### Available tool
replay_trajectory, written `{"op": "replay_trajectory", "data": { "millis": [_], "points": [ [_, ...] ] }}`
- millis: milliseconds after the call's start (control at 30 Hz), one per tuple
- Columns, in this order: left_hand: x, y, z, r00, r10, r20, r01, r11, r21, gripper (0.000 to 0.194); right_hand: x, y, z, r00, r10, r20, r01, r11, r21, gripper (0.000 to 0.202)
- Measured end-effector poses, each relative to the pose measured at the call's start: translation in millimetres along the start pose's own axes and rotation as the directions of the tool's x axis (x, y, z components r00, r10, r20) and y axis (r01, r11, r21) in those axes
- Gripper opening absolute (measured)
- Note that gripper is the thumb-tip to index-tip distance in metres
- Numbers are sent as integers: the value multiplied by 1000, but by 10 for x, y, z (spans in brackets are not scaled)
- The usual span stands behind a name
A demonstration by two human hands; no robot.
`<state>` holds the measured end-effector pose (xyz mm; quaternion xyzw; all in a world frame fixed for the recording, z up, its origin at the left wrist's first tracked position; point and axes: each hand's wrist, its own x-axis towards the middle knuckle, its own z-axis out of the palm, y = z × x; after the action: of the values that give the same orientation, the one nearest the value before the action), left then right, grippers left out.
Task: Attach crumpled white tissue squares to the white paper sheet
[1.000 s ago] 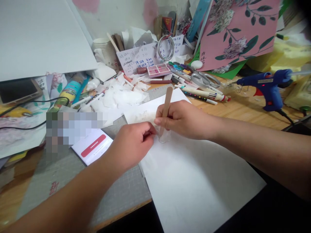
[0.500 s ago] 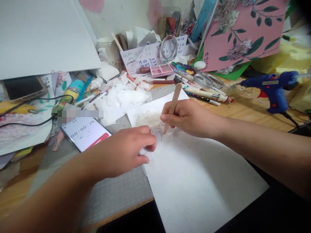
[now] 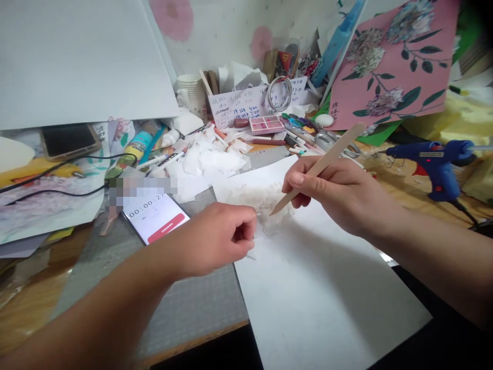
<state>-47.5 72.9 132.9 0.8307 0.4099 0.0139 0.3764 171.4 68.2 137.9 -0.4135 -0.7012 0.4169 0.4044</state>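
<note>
My right hand (image 3: 342, 195) grips a flat wooden craft stick (image 3: 335, 151), slanted with its lower tip down at the paper. Under that tip, a clear, shiny patch (image 3: 269, 226) lies on a white sheet of paper (image 3: 319, 293). Behind it, a crumpled off-white layer (image 3: 246, 196) covers the upper part of the sheet. My left hand (image 3: 217, 239) is at the sheet's left edge, its thumb and forefinger pinched together. Whatever may be between those fingertips is too small to make out.
A phone (image 3: 157, 221) showing a running timer lies on the grey cutting mat (image 3: 196, 308). White tissue scraps (image 3: 208, 154) are heaped behind the sheet. A blue glue gun (image 3: 435, 159) stands at the right. A pink flower picture (image 3: 393, 72) leans at the back.
My left thumb and forefinger have come together from a parted pose. The stick now leans further right, and my right hand has shifted to the right. The camera view has also shifted.
</note>
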Motion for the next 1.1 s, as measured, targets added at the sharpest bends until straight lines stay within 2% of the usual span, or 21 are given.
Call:
{"op": "replay_trajectory", "data": {
  "millis": [167,333,433,500,567,700,800,867,933,967,1033,1100],
  "points": [
    [38,-17,35,996,-47,-72,44,998,-53,9,-46,-4,25,999,12,40,-12,1000,-1,27],
    [28,-28,29,998,-58,-5,56,978,-202,23,-133,-11,37,998,-10,65,3,995,95,21],
    [31,-28,12,999,-38,4,38,948,-317,19,-181,-30,31,992,-20,127,16,999,31,21],
    [32,-35,1,1000,-11,0,10,895,-446,20,-188,-26,33,980,-74,183,86,995,-59,16],
    [30,-50,-7,1000,24,-3,-21,813,-582,21,-175,1,45,954,-185,236,220,967,-128,14],
    [32,-89,2,998,61,-18,-53,653,-756,21,-115,89,103,863,-428,268,495,824,-276,25],
    [40,-104,12,997,76,-22,-64,619,-783,24,-57,141,154,809,-538,238,588,727,-355,15],
    [42,-101,4,995,55,-80,-95,708,-699,24,-11,160,168,801,-561,208,593,700,-398,12],
    [35,-84,-14,968,32,-247,-144,880,-453,30,36,168,165,826,-527,198,554,697,-456,10],
    [29,-70,-20,937,58,-346,-162,946,-279,34,57,169,160,844,-499,197,525,693,-495,9],
    [18,-36,-14,863,186,-470,-182,982,54,44,92,164,156,870,-451,202,478,663,-577,9],
    [14,-8,23,804,310,-507,-196,944,265,42,112,155,171,878,-425,220,457,607,-651,10]
  ]
}}
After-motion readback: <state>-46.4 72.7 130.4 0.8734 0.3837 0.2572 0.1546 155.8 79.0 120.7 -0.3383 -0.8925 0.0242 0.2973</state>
